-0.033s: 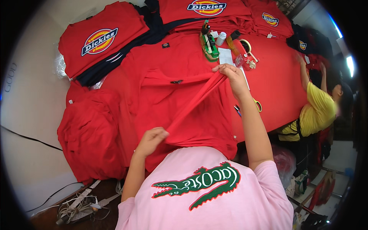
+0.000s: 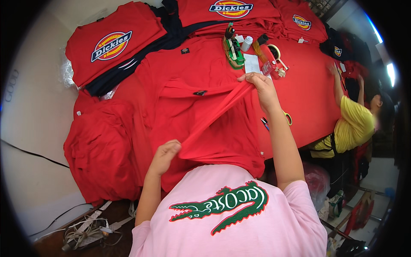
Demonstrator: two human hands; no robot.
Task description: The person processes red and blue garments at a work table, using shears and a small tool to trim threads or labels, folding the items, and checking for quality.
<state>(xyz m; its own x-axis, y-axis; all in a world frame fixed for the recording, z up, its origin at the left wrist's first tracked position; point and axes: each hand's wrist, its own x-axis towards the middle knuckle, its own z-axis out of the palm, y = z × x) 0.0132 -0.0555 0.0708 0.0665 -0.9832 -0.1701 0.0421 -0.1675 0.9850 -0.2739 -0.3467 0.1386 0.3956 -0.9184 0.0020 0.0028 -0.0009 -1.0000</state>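
A red shirt [image 2: 205, 118] lies in front of me, its neck end with a dark label facing up. My right hand [image 2: 262, 92] is closed on a raised edge of it, pinching the cloth at the upper right. Down at the left, my left hand [image 2: 163, 157] has its fingers curled together at the other end of that edge. The cloth runs as a slanting fold between the two hands. Beneath and beyond this shirt spreads more red cloth [image 2: 171, 60] with a small dark label.
Shirt stacks [image 2: 85, 47] line the back. A red cloth heap [image 2: 100, 150] sits left. Beyond my right hand stand a green tape dispenser [image 2: 233, 53], a white spool [image 2: 247, 43] and a tape roll [image 2: 275, 52]. Scissors [image 2: 288, 118] lie by my forearm. Another person [image 2: 353, 124] works at right.
My left hand has shifted slightly up and to the left. The fold of cloth between my hands has spread wider, while my right hand stays almost in place.
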